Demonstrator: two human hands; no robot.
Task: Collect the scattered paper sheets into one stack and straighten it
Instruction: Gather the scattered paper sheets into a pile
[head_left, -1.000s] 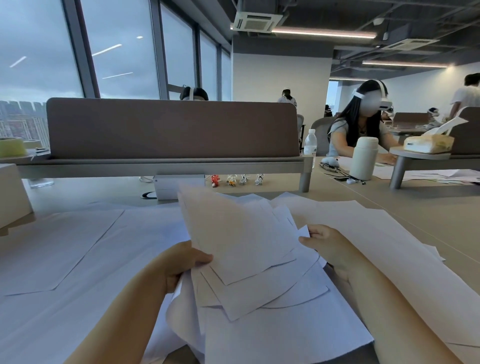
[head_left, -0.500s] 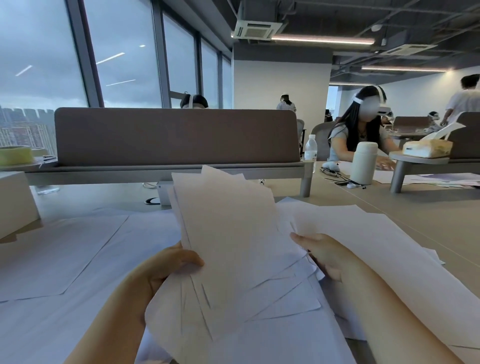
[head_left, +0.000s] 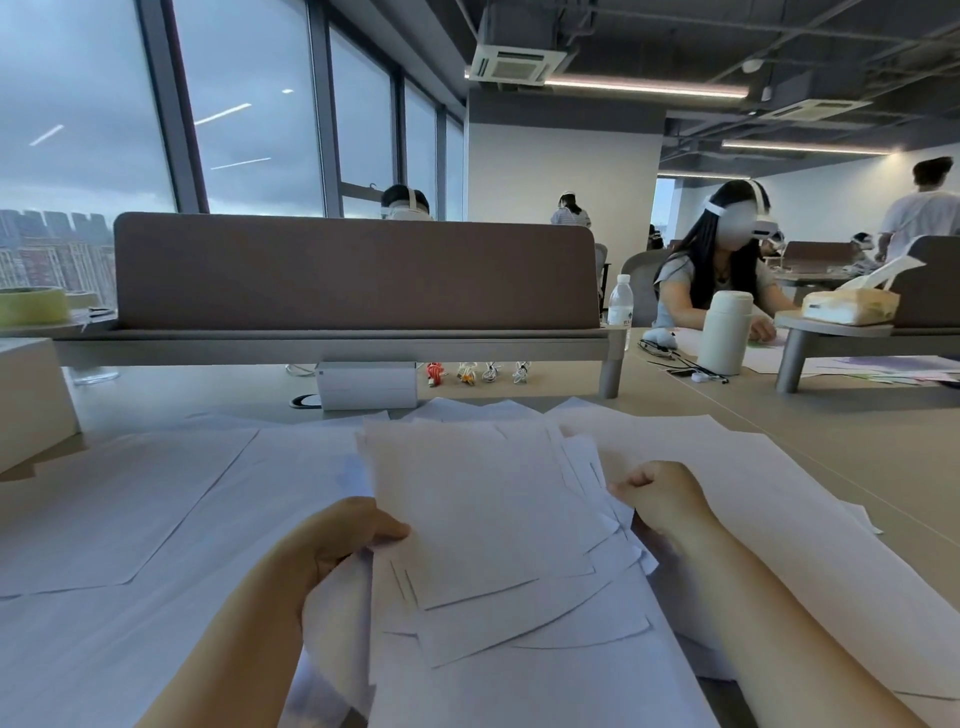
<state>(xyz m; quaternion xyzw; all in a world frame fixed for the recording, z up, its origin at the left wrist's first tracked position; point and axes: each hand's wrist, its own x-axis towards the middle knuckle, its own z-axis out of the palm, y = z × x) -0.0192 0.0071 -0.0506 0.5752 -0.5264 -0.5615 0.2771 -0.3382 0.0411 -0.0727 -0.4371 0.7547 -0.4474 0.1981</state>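
A loose bundle of white paper sheets (head_left: 483, 514) sits fanned and uneven between my hands, low over the desk. My left hand (head_left: 343, 540) grips its left edge, thumb on top of the sheets. My right hand (head_left: 660, 493) holds the right edge with curled fingers. More white sheets (head_left: 130, 499) lie flat and spread out on the desk to the left. Others (head_left: 753, 499) lie to the right, partly under my right forearm. The lower corners of the bundle stick out at different angles.
A brown desk divider (head_left: 358, 275) runs across the far side of the desk, with a white box (head_left: 366, 385) and small cable bundles (head_left: 478, 372) below it. At the right stand a water bottle (head_left: 620, 306) and a white flask (head_left: 725, 332). Other people sit beyond.
The bundle was tilted up towards me half a second ago and has dropped lower and flatter now. Both hands stayed on its edges.
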